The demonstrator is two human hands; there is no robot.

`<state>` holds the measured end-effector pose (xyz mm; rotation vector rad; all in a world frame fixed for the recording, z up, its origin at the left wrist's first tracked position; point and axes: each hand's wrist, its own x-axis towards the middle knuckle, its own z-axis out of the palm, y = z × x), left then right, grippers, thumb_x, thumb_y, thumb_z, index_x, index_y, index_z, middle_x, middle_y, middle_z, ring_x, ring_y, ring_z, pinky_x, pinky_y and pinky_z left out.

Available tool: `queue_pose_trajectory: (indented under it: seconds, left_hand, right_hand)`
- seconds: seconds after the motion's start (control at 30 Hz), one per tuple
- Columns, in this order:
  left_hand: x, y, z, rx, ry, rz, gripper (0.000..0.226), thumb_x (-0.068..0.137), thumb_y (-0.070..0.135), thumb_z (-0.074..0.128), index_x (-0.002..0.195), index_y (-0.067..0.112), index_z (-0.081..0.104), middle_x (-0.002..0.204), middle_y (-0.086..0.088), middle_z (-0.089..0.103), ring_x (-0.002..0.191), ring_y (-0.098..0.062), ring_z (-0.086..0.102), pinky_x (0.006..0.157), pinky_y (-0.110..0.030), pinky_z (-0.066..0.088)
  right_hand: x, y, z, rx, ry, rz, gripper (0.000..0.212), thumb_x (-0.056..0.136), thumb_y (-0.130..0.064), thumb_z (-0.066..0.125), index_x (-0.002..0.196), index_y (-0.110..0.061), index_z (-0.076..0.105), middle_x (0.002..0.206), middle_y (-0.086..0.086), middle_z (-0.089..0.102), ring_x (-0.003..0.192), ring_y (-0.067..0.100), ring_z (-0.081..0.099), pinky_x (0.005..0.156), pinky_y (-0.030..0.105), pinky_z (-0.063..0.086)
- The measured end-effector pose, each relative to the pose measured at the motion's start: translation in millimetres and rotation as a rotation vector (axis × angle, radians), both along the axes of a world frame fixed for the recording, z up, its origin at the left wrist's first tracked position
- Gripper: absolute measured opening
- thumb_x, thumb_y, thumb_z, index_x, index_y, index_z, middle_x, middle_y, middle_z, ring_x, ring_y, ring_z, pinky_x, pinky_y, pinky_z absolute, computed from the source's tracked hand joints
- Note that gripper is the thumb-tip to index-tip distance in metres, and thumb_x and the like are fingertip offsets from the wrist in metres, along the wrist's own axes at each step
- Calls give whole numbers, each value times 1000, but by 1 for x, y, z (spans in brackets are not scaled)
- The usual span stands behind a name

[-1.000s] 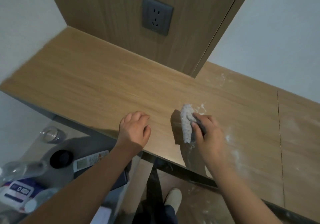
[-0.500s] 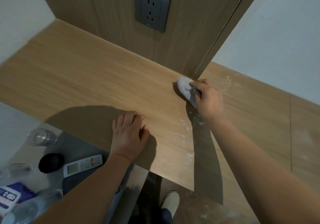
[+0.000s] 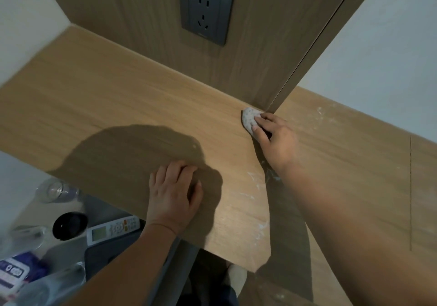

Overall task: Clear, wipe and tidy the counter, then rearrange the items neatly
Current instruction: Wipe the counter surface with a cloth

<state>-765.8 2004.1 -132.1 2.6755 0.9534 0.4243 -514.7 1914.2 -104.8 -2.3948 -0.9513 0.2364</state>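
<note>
The right hand (image 3: 275, 140) grips a cloth (image 3: 247, 117), pressing it on the counter (image 3: 118, 107) at the foot of the wood panel (image 3: 260, 45). The left hand (image 3: 173, 192) rests near the counter's front edge, fingers loosely bent, holding nothing. Dust (image 3: 254, 181) streaks lie between the arms. Below left are a remote (image 3: 111, 228), a glass (image 3: 55, 189) and a cut-off package (image 3: 14, 272), its label too blurred to read.
</note>
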Motion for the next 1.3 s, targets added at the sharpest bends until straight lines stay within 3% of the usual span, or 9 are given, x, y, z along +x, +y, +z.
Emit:
queue_pose_trajectory:
  seconds: [0.27, 0.47, 0.57, 0.67, 0.87, 1.03, 1.3]
  left_hand:
    - [0, 0, 1, -13, -21, -15, 35, 87, 39, 44, 105, 15, 62, 109, -6, 54, 91, -25, 48, 81, -41, 40]
    - [1, -1, 2, -49, -19, -15, 33, 88, 30, 43, 106, 15, 65, 111, -8, 56, 98, -28, 49, 85, -41, 38]
    - [1, -1, 2, -40, -34, -35, 32, 88, 30, 42, 105, 15, 65, 107, -7, 56, 96, -26, 47, 80, -39, 37]
    - [0, -1, 3, -25, -34, -35, 31, 89, 31, 42, 105, 16, 64, 106, -6, 55, 96, -25, 46, 79, -39, 35]
    - [-2, -3, 4, -16, -35, -38, 29, 91, 32, 43, 106, 17, 64, 107, -5, 54, 97, -25, 46, 80, -40, 33]
    - [-2, -3, 3, -13, -26, -41, 34, 92, 35, 39, 106, 16, 64, 108, -5, 53, 99, -25, 45, 82, -40, 34]
    - [-2, -2, 3, -10, -14, -43, 30, 94, 34, 42, 108, 16, 62, 110, -5, 52, 99, -25, 44, 83, -40, 34]
  right_hand:
    - [-50, -24, -9, 100, 27, -32, 29, 93, -24, 64, 119, -16, 70, 129, 2, 63, 120, 19, 54, 108, 33, 36]
    - [-108, -60, -14, 118, 31, -26, 27, 91, -22, 65, 117, -16, 71, 128, 0, 63, 119, 17, 54, 110, 34, 36]
    - [-141, -78, -12, 98, 47, -33, 28, 90, -21, 67, 118, -18, 71, 128, -3, 62, 122, 14, 52, 113, 26, 30]
    - [-171, -94, -10, 85, 54, -33, 28, 88, -20, 69, 117, -20, 71, 128, -5, 63, 122, 11, 51, 115, 30, 30]
    - [-216, -120, -2, 68, 60, 26, 27, 87, -19, 70, 114, -20, 72, 126, -7, 63, 119, 5, 49, 110, 10, 20]
    - [-240, -140, 0, 66, 73, 73, 28, 81, -8, 75, 106, -20, 75, 118, -11, 65, 112, 5, 53, 101, 16, 39]
    - [-241, -159, 20, 128, 61, 18, 30, 83, -5, 72, 107, -22, 74, 112, -17, 64, 108, 1, 57, 95, 18, 45]
